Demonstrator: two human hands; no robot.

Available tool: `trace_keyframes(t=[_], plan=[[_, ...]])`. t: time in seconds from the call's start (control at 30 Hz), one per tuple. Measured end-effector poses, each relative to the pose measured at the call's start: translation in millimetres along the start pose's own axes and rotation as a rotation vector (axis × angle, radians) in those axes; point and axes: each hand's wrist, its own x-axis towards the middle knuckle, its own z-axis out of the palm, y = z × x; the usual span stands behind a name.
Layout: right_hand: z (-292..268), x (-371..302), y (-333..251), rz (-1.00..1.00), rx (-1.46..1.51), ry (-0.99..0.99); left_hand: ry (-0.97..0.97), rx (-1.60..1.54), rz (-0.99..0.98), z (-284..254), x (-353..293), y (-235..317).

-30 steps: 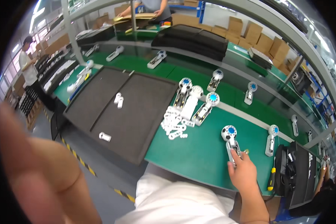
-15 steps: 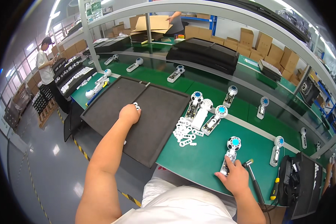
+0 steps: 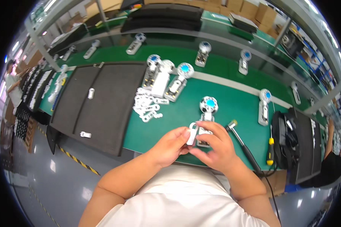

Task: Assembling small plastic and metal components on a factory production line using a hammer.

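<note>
In front of my body my left hand [image 3: 170, 145] pinches a small white plastic part [image 3: 192, 135], oval with a hole at its upper end. The fingers of my right hand [image 3: 218, 148] are curled against the part's right side, gripping it too. Just behind my hands lies a handheld device [image 3: 209, 105] with a ball-shaped, black-and-white head and a blue centre; its handle is partly hidden by my right hand. Left of it is a pile of white plastic pieces [image 3: 146, 105]. Two similar white parts, one farther back [image 3: 91, 93] and one nearer [image 3: 85, 134], rest on the black tray [image 3: 106, 109].
Behind the pile, several more devices [image 3: 185, 70] lie close together. A hammer [image 3: 243, 143] and a yellow-black screwdriver [image 3: 270, 151] are on the right, beside a black bag [image 3: 286, 132]. A green conveyor belt [image 3: 170, 55] carries spaced-out devices. Another person's arm [image 3: 329, 138] shows at far right.
My left hand has left the black tray and come to the middle with a white part. My right hand has lifted off the device to meet it. The view has shifted right.
</note>
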Motion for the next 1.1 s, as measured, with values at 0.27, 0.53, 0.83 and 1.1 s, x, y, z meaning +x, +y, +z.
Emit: trace_keyframes(t=[0.27,0.53,0.83,1.1], plan=[[-15,-36,14,0.116,0.047,0.0,-0.257,0.122,-0.105,-10,20,-25],[-48,-60,36,0.332,-0.313,-0.337,0.07,1.426,0.661,10,45,-19],[-46,-62,44,0.378,-0.249,-0.362,0.032,1.582,0.564,6,54,-17],[-43,-66,45,0.393,-0.242,-0.356,0.026,1.403,0.534,7,58,-21]])
